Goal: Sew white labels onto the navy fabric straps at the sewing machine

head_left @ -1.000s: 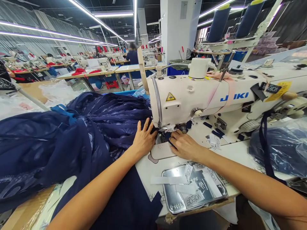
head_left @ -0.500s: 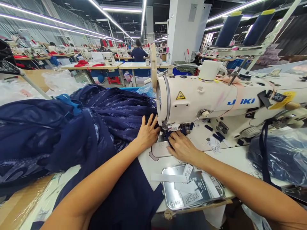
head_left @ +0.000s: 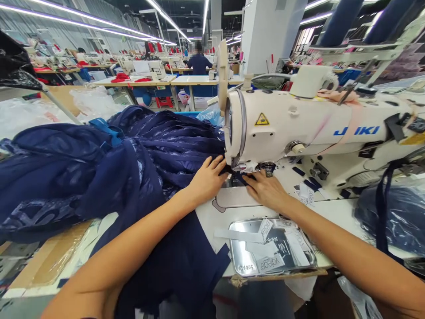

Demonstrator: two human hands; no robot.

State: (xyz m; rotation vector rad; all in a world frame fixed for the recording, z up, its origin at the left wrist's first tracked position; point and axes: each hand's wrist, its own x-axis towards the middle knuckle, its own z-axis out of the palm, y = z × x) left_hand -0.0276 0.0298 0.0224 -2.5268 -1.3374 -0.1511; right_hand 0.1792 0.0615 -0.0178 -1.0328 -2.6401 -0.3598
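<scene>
A white sewing machine point(head_left: 299, 119) stands in front of me, its needle area low on the left end. My left hand point(head_left: 207, 179) lies with fingers stretched over the navy fabric point(head_left: 179, 150) just left of the presser foot, thumb toward the needle. On the other side, my right hand point(head_left: 265, 188) has its fingers bent and pressed on a small navy fabric edge point(head_left: 244, 178) by the needle plate. The machine head partly hides those fingertips. The navy fabric, with lace-like patterned bands, is heaped to the left and hangs over the table's front edge.
A metal tray point(head_left: 239, 259) with several white labels point(head_left: 270, 263) lies near the front edge. Navy scraps point(head_left: 312, 184) are scattered under the machine arm. A plastic-wrapped navy bundle point(head_left: 395, 217) sits at right; a mug point(head_left: 307, 81) stands on the machine. A person point(head_left: 198, 64) sits farther back.
The view has shifted, so the machine appears farther right and higher. My right hand's fingers are more bent at the fabric edge; my left hand's fingers are closer together.
</scene>
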